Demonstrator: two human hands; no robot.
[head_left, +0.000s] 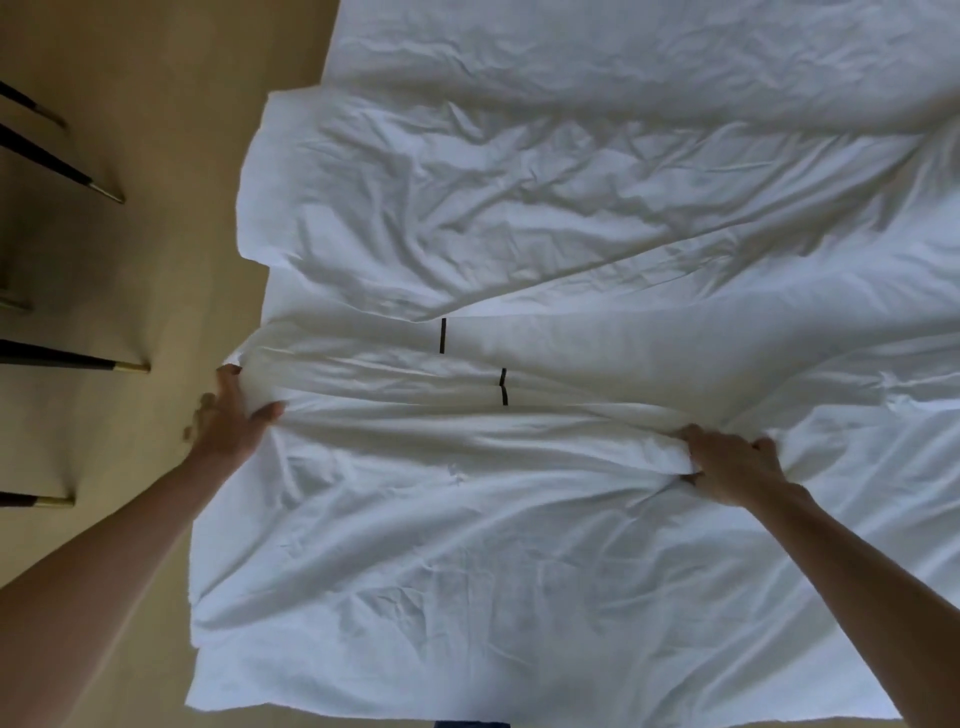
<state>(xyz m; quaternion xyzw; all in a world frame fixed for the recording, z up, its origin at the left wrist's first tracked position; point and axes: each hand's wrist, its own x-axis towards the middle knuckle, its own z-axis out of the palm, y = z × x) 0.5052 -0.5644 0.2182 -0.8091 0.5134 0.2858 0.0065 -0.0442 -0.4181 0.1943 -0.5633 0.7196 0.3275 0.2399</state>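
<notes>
A large white sheet (519, 545), wrinkled and folded over itself, covers most of the view. Two short black marks (442, 335) show on a fold near the middle. My left hand (234, 415) grips a bunched fold of the sheet at its left edge, thumb on top. Further right, my right hand (727, 462) has its fingers curled into the same gathered ridge of cloth. The ridge runs taut between both hands. Both forearms reach in from the bottom corners.
A beige floor (156, 208) lies to the left of the sheet. Several dark furniture legs with brass tips (106, 191) stand along the left edge. More crumpled white bedding (623, 78) fills the top right.
</notes>
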